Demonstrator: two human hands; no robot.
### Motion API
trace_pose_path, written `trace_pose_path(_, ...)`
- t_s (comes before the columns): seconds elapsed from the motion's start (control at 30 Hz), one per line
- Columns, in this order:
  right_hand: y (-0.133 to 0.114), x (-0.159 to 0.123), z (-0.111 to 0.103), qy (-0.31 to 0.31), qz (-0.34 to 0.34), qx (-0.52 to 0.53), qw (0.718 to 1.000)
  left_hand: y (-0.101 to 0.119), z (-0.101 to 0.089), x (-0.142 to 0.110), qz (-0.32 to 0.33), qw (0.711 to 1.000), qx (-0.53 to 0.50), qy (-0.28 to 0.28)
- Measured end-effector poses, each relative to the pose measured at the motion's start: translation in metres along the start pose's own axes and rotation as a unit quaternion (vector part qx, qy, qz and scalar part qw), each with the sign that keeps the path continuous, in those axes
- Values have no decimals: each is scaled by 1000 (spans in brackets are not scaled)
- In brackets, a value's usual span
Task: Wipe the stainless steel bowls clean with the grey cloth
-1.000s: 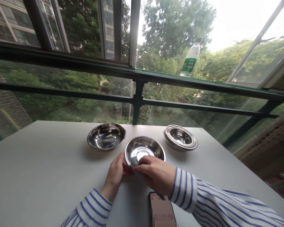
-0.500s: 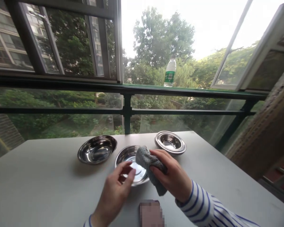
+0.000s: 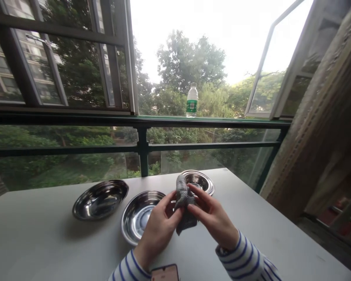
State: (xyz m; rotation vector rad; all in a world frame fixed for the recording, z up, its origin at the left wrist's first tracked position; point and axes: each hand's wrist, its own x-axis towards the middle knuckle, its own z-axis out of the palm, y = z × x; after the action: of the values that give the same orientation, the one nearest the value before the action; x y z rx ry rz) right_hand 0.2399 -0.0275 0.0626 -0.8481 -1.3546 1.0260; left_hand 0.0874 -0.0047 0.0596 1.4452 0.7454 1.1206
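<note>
Between both hands is a bunched grey cloth (image 3: 182,195), raised over the table. My left hand (image 3: 160,222) grips its left side with thumb and fingers. From the right, my right hand (image 3: 213,216) pinches it too. Below and left of the cloth, a shiny steel bowl (image 3: 128,222) is partly covered by my left hand. Another steel bowl (image 3: 101,201), wide and tilted-looking, sits farther left. Behind the cloth stands a steel bowl (image 3: 206,183) with a broad rim, partly hidden by the cloth and my right hand.
A phone (image 3: 165,273) lies at the near edge of view on the white table (image 3: 251,234). Beyond the table runs a dark green railing (image 3: 111,150). A plastic bottle (image 3: 192,101) with a green label stands on the ledge above. A curtain (image 3: 298,128) hangs at the right.
My left hand has moved from above the middle bowl to the cloth and taken hold of it. The camera view has shifted right and up.
</note>
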Motion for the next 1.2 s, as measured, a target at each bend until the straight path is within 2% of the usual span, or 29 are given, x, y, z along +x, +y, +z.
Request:
trace_pose_path(0.1, 5, 3, -7, 21, -3, 4, 1000, 0, 3, 9, 0, 1000, -9, 14)
trace_pose_path(0.2, 8, 6, -20, 45, -2, -49, 998, -2, -1, 17, -7, 997, -14, 78)
trace_pose_path(0.3, 12, 8, -36, 24, 24, -84, 996, -4, -8, 25, -34, 986, -79, 145)
trace_pose_path(0.4, 20, 8, -46, -10, 53, -63, 997, -1, -12, 31, -58, 971, -142, 186)
trace_pose_path(0.53, 34, 6, -47, -27, 71, 23, 997, 5, -9, 33, -86, 949, -207, 223)
trace_pose_path(0.67, 36, 5, -39, -61, 81, 56, 993, 9, -4, 32, -101, 941, -235, 219)
trace_pose_path(0.77, 27, 6, -36, -63, 72, -2, 995, 11, -3, 31, -91, 945, -235, 208)
trace_pose_path(0.93, 0, 10, -50, 22, 38, -93, 995, 17, -1, 30, -77, 945, -241, 210)
trace_pose_path(1.03, -21, 15, -57, 71, 37, -45, 996, 19, 1, 30, -85, 944, -243, 205)
trace_pose_path(1.2, -48, 29, -52, 109, 78, -2, 991, 14, -6, 32, -98, 951, -179, 231)
